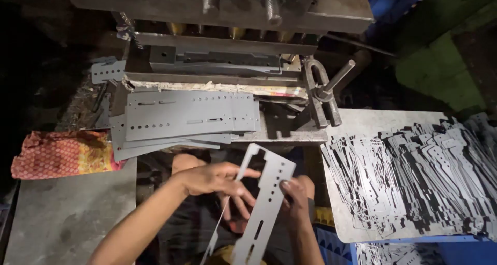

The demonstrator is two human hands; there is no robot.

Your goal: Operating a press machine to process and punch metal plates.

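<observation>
A long grey punched metal strip [263, 203] with holes and slots slants across the lower middle of the head view. My left hand [215, 181] grips its upper left edge, fingers spread over it. My right hand [294, 191] pinches its right edge near the middle. A thinner strip or edge hangs below my left hand. Both hands sit just in front of the press machine [217, 32].
A stack of punched grey plates [189, 117] lies on the press bed. A big heap of similar stamped pieces [414, 177] covers a metal sheet at right. An orange patterned cloth [62, 153] rests at left on a grey table [67, 218].
</observation>
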